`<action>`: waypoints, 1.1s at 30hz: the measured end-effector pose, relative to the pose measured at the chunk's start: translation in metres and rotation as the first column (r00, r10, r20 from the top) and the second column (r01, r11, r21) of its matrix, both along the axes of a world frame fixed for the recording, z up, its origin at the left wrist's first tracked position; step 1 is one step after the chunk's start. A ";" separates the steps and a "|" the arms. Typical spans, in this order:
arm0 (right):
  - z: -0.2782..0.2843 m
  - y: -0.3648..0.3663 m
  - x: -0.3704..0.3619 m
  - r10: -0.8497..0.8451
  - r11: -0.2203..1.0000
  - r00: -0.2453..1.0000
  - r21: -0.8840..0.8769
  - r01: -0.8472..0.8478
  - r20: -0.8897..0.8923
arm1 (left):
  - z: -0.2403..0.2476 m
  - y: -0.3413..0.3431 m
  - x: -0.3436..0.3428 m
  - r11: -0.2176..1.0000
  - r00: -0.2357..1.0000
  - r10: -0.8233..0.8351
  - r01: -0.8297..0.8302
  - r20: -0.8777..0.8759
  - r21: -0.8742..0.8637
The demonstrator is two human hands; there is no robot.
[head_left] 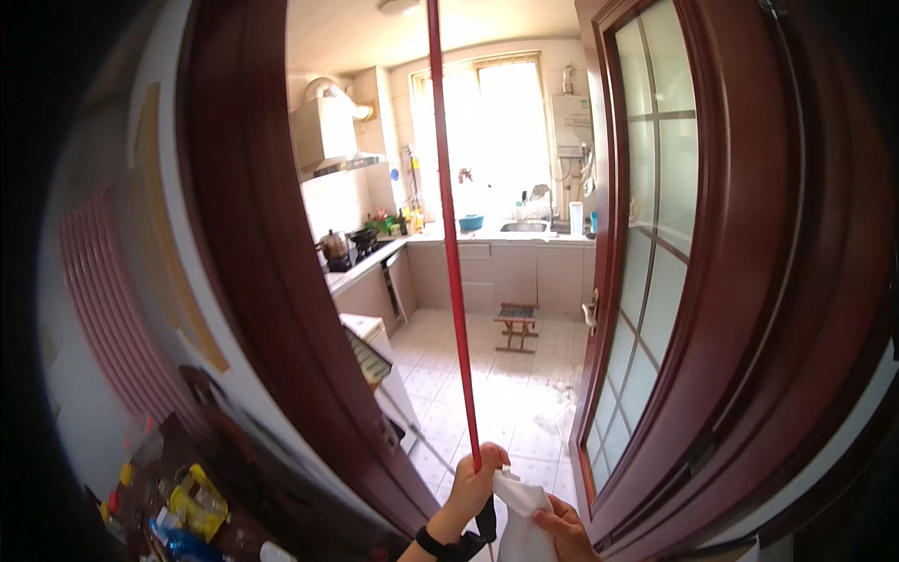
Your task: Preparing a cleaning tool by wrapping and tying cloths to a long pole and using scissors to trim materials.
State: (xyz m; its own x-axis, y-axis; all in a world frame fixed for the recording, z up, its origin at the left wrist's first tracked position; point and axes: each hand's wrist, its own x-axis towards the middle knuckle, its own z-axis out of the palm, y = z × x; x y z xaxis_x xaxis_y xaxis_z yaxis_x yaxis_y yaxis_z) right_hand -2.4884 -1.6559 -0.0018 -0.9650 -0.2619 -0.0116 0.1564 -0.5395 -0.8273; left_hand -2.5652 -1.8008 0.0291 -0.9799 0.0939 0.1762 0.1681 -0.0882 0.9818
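A long, thin red pole (453, 253) rises nearly upright through the middle of the view, its top running out of the upper edge. My left hand (476, 485), with a dark band on the wrist, is closed around its lower part. Below that hand a black part (486, 518) shows in line with the pole. My right hand (566, 528) grips a soft white cloth (526, 526), thumb on its front. The cloth's upper edge reaches my left fingers; whether they pinch it too I cannot tell. Its lower part leaves the picture.
A dark red door frame (245, 187) and an open glass-paned door (646, 253) flank me. Beyond lie a tiled floor, a small folding stool (517, 326), and a counter with a sink (524, 227) and stove (354, 255). Bottles (198, 504) stand at lower left.
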 end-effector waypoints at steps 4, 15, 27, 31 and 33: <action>0.008 0.004 -0.055 -0.171 0.973 0.983 -0.147 0.178 0.059 | -0.013 0.003 -0.064 0.988 0.996 -0.066 0.058 0.053 0.140; 0.040 -0.014 -0.208 -0.116 0.885 0.900 -0.368 0.286 0.420 | -0.025 -0.007 -0.215 0.951 0.981 -0.128 0.163 -0.143 0.264; 0.051 -0.044 -0.367 0.065 0.917 0.965 -0.396 0.042 0.253 | -0.061 -0.029 -0.340 0.926 0.975 0.199 -0.154 -0.100 0.345; 0.043 -0.042 -0.431 0.194 0.896 0.956 -0.436 -0.082 0.219 | -0.068 -0.037 -0.398 0.916 0.955 0.286 -0.247 -0.080 0.317; 0.041 -0.037 -0.470 0.217 0.897 0.943 -0.433 -0.090 0.254 | -0.069 -0.031 -0.434 0.913 0.940 0.324 -0.283 -0.102 0.292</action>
State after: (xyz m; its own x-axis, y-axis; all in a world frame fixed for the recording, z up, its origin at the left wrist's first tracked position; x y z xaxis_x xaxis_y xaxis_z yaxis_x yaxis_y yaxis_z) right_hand -2.9582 -1.6924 0.0395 -0.8822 -0.4491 -0.1416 0.4623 -0.7685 -0.4425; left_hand -2.9990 -1.8320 -0.0404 -0.9151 -0.2755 0.2946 0.3674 -0.2677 0.8907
